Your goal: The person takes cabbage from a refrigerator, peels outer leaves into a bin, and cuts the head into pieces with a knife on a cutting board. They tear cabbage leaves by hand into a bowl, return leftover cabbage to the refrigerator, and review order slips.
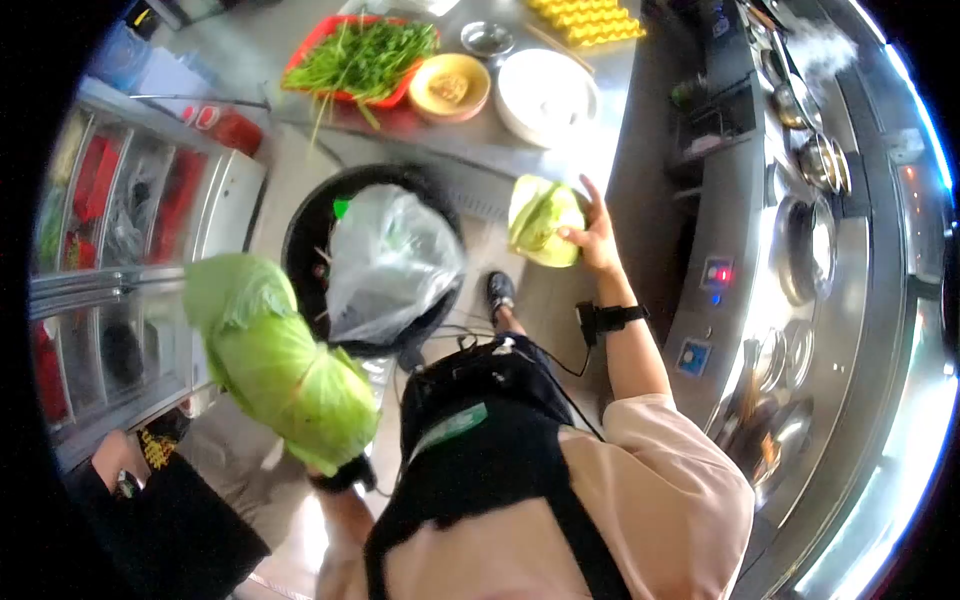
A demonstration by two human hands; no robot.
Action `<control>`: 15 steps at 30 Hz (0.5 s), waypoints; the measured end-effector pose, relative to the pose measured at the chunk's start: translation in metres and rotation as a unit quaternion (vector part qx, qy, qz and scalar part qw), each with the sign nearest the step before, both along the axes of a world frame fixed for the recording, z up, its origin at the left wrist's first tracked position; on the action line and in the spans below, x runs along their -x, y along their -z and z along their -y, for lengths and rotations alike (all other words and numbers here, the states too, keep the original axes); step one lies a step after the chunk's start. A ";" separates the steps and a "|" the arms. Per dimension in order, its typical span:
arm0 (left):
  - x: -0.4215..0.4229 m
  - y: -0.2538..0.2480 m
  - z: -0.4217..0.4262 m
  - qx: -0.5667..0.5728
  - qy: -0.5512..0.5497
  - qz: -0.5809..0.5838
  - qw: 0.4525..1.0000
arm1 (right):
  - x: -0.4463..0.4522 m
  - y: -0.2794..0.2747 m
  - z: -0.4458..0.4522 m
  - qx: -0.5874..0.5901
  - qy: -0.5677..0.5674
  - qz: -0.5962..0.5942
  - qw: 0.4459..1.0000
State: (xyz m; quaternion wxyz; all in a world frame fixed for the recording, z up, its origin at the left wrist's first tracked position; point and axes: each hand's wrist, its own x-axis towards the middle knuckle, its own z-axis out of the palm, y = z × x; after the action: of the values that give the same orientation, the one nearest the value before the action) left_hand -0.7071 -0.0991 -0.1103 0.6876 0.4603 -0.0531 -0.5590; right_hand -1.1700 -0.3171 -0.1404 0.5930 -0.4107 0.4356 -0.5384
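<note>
A large green cabbage (290, 380) with loose outer leaves is held out at the left by my left hand. That hand is almost wholly hidden beneath the leaves; only the wrist with a black band shows below them. On the right, my right hand (598, 235) grips a smaller pale green cabbage piece (545, 222), thumb over its face and some fingers stretched past its edge. Between my hands, lower down, stands a round black bin (300, 225) with a crumpled clear plastic bag (390, 270) in it.
Ahead, a steel table (455, 140) bears a red basket (300, 62) of leafy greens, a yellow bowl (425, 100), a white bowl (545, 95) and yellow egg trays (590, 20). An open refrigerated cabinet (225, 205) stands left, a stove counter (690, 290) right. Another person's dark sleeve (170, 520) shows lower left.
</note>
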 end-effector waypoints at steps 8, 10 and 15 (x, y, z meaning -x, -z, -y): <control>0.099 -0.003 0.071 0.015 -0.063 0.005 0.998 | 0.100 -0.006 0.185 -0.001 0.124 -0.187 0.974; 0.111 -0.003 0.076 0.052 -0.073 -0.014 0.996 | 0.083 -0.012 0.220 -0.018 0.083 -0.183 0.979; 0.150 -0.050 0.113 -0.017 -0.120 0.010 0.993 | 0.071 0.052 0.302 0.078 0.024 -0.286 0.955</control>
State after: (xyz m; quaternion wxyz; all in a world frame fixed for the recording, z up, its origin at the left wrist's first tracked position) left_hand -0.8571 -0.2118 -0.0604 0.7410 0.4805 0.0054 -0.4691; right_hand -1.2413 -0.6187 -0.1926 0.3968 -0.5821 0.5534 -0.4444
